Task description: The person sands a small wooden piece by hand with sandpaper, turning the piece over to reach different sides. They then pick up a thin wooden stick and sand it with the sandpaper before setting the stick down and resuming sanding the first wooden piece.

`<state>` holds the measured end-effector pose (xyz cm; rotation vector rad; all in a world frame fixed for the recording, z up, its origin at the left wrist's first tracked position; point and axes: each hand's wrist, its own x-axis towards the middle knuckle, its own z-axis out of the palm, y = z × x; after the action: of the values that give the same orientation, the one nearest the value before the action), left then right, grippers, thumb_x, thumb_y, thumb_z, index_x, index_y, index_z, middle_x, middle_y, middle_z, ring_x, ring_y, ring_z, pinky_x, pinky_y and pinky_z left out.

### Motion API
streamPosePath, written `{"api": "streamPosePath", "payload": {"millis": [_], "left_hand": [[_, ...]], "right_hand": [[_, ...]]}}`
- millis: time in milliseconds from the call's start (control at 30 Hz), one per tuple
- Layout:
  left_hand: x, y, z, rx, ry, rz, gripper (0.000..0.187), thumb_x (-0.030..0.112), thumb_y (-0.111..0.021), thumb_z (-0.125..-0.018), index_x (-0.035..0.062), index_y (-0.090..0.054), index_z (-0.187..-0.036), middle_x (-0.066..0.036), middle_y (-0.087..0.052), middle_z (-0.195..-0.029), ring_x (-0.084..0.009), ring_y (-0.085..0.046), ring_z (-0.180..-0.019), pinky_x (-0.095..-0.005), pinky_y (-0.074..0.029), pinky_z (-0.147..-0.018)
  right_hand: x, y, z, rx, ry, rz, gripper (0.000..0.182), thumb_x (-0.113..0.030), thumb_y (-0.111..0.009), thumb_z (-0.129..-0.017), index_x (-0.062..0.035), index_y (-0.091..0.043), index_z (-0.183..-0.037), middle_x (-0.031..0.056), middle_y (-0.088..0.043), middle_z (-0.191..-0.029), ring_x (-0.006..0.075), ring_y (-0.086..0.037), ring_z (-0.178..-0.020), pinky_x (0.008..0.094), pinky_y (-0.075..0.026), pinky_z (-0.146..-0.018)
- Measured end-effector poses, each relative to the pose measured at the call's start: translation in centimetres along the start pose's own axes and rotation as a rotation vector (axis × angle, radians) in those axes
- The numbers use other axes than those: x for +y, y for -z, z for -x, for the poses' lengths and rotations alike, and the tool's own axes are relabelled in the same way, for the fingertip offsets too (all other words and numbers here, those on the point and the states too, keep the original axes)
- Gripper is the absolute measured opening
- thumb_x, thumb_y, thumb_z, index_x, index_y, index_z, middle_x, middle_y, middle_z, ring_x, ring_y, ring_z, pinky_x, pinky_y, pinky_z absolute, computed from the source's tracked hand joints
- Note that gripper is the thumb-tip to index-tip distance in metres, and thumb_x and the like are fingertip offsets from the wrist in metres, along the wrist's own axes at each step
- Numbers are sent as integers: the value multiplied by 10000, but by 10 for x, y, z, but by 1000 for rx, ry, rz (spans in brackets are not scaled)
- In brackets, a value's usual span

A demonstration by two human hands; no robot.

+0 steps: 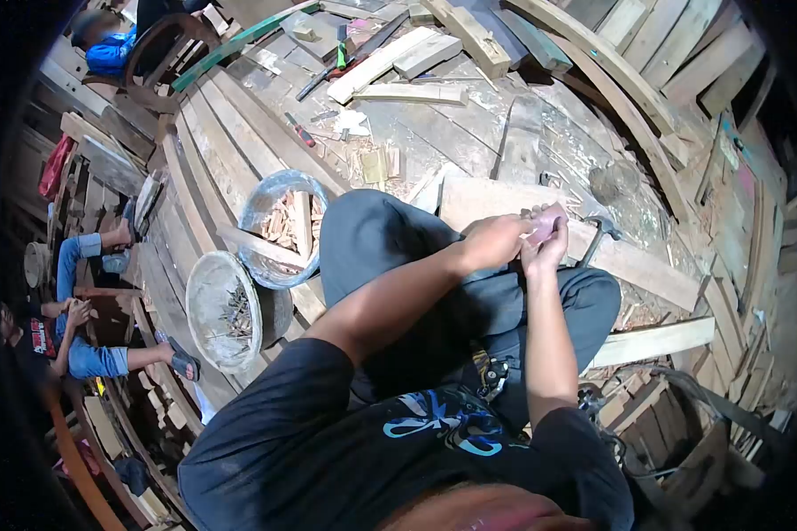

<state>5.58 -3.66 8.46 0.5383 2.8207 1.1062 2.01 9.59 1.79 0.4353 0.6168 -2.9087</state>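
My left hand [496, 241] and my right hand [545, 252] meet above my crossed legs. Between them is a small pinkish piece [549, 221], thin and perhaps folded; its kind I cannot make out. The fingers of both hands are closed around it, partly hiding it. A wooden plank [483, 196] lies just beyond my hands. Right of them, a claw hammer [600, 230] rests on the plank, its handle toward my knee.
Left of my knee stand a bucket of wood offcuts [279, 199] and a pail [200, 310] with dark, thin bits, possibly nails. A screwdriver [301, 133] and loose timber [407, 62] lie ahead. Curved beams [611, 62] arch at right. Another person [88, 336] sits at left.
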Motion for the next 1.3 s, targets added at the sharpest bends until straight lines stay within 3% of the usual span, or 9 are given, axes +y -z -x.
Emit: {"api": "streamPosePath", "payload": {"millis": [300,433,600,700,733,767,933,1167,1300], "left_hand": [[1,1,-2,-22,-16,14,335,57,-589,-788,40,-634,-1120,-201,-645,-1048,-375,-601,-1017,-455,-482,-877],[0,-1,-2,-11,23,4,351,54,-585,-782,42,-628,-1130,-207,-635,-1100,-372,-591,-1056,-450,-479,-896],[-10,-11,-3,59,-84,23,353,55,-588,-779,46,-620,-1130,-211,-628,-968,-388,-596,-947,-458,-487,-845],[-7,-9,-2,101,-98,2,357,53,-587,-779,62,-623,-1134,-213,-625,-973,-387,-597,-950,-455,-489,-834],[-2,-5,-2,113,-40,42,359,56,-587,-780,78,-626,-1137,-212,-622,-979,-390,-596,-940,-458,-488,-820],[2,0,-3,36,54,1,363,56,-585,-780,84,-625,-1139,-211,-616,-979,-393,-595,-927,-453,-490,-805],[-6,-7,1,114,-183,29,365,53,-579,-774,67,-619,-1137,-213,-608,-943,-398,-594,-919,-450,-488,-799],[-6,-4,-3,60,-24,4,367,46,-573,-771,54,-620,-1135,-217,-616,-961,-403,-592,-921,-451,-483,-812],[-5,-8,1,78,-129,16,380,44,-577,-770,60,-629,-1146,-214,-618,-963,-402,-595,-912,-452,-487,-803]], "right_hand": [[1,-1,-1,103,9,28,389,-364,-428,-984,-4,-509,-1107,149,-585,-977,261,-553,-876,379,-472,-800],[2,-1,0,29,-8,27,379,-346,-417,-988,-1,-516,-1110,142,-589,-998,264,-561,-915,369,-464,-845],[0,1,1,28,-21,-10,384,-353,-416,-982,-10,-515,-1122,135,-591,-997,252,-565,-945,370,-461,-862],[-1,3,2,-10,-28,-20,402,-377,-386,-1000,-33,-527,-1154,128,-620,-1018,250,-593,-924,384,-491,-844],[1,-1,2,116,-32,-10,391,-361,-385,-991,-25,-539,-1120,137,-614,-998,254,-576,-922,370,-459,-847],[2,-2,4,36,-13,38,387,-354,-381,-993,-30,-545,-1127,138,-625,-1011,257,-582,-918,367,-457,-848],[3,6,1,31,-56,-63,386,-347,-379,-991,-20,-543,-1113,148,-627,-1008,253,-581,-936,373,-452,-858],[2,-7,7,38,-80,40,411,-402,-390,-981,-43,-544,-1108,134,-630,-1002,233,-586,-922,376,-468,-817],[4,13,-5,-47,-84,-72,407,-400,-385,-983,-48,-512,-1145,132,-612,-1003,251,-580,-918,382,-468,-836]]}}
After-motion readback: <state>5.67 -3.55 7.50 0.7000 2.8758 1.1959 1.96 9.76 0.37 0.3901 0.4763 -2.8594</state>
